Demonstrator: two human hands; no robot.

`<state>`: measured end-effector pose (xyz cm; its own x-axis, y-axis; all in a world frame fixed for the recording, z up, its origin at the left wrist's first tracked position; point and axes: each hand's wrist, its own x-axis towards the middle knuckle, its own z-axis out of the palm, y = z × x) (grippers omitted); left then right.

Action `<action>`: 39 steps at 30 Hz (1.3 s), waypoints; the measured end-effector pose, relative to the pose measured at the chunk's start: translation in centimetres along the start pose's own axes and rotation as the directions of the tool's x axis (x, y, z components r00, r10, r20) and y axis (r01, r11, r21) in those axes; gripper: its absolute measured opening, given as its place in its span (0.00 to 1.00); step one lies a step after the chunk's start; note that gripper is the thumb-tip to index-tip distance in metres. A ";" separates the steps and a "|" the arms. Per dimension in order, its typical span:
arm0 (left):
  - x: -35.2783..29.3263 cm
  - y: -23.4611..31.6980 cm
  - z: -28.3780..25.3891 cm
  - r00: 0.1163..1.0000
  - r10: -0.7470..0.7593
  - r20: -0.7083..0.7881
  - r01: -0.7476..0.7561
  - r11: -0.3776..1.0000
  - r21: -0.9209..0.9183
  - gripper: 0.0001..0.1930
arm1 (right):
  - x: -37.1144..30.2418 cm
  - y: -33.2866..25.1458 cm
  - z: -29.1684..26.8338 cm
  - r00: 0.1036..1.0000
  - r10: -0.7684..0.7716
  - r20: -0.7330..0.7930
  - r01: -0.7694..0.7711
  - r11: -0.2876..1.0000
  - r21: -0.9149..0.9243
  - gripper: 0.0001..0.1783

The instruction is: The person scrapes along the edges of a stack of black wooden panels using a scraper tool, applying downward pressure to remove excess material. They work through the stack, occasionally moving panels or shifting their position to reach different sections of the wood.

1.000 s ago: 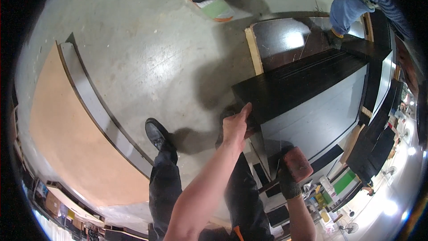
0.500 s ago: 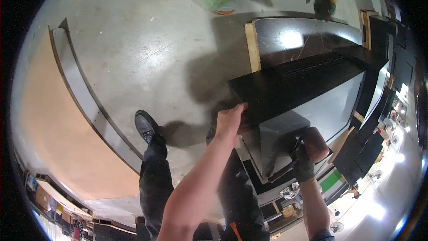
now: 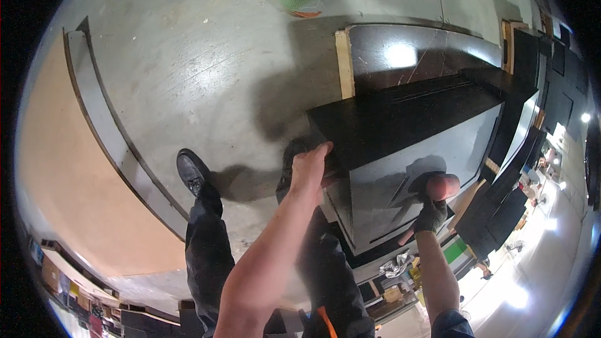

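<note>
left hand [image 3: 308,168] at left corner of black cabinet [image 3: 400,112], right side of scene; fingers' grip there: can't tell. gloved right hand [image 3: 431,215]: fingers closed round mallet [image 3: 442,186], by grey panel [image 3: 471,141].

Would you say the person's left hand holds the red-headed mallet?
No, the gloved right hand holds the mallet, while the left hand touches the black box.

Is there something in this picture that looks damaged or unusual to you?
The glossy dark board beyond the black box-shaped piece shows pale, scratch-like lines, so its surface may be damaged. Also, only the right hand is gloved; the left hand is bare.
</note>
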<state>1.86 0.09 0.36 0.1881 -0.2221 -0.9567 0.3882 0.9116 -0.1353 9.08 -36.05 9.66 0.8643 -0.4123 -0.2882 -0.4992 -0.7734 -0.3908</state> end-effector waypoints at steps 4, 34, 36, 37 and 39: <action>-0.1 -0.2 0.3 0.998 -0.004 -0.067 0.007 0.999 0.042 0.22 | -4.1 -1.3 1.4 0.777 -0.589 -0.220 0.390 0.727 -0.565 0.23; 0.3 -1.0 0.8 0.987 0.158 -0.027 -0.124 0.856 0.502 0.26 | -9.0 -2.8 8.6 0.998 -0.022 0.061 -0.016 0.832 0.554 0.04; 0.2 -1.3 0.6 0.979 0.201 0.025 -0.194 0.890 0.412 0.25 | -9.3 -2.3 8.5 0.974 -0.120 0.193 -0.005 0.839 0.545 0.26; 0.3 -1.2 0.6 0.988 0.153 0.017 -0.146 0.895 0.421 0.26 | -9.4 -2.1 8.4 0.957 -0.131 0.259 -0.036 0.834 0.551 0.38; 0.2 -1.3 0.5 0.992 0.123 0.031 -0.124 0.893 0.432 0.30 | -9.3 -2.1 8.1 0.940 -0.110 0.322 -0.082 0.845 0.528 0.42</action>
<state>1.89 -1.29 0.44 0.2618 -0.1187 -0.9578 0.7135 0.6921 0.1093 1.54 -26.69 6.04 0.8479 -0.1478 -0.5092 -0.5252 -0.3659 -0.7683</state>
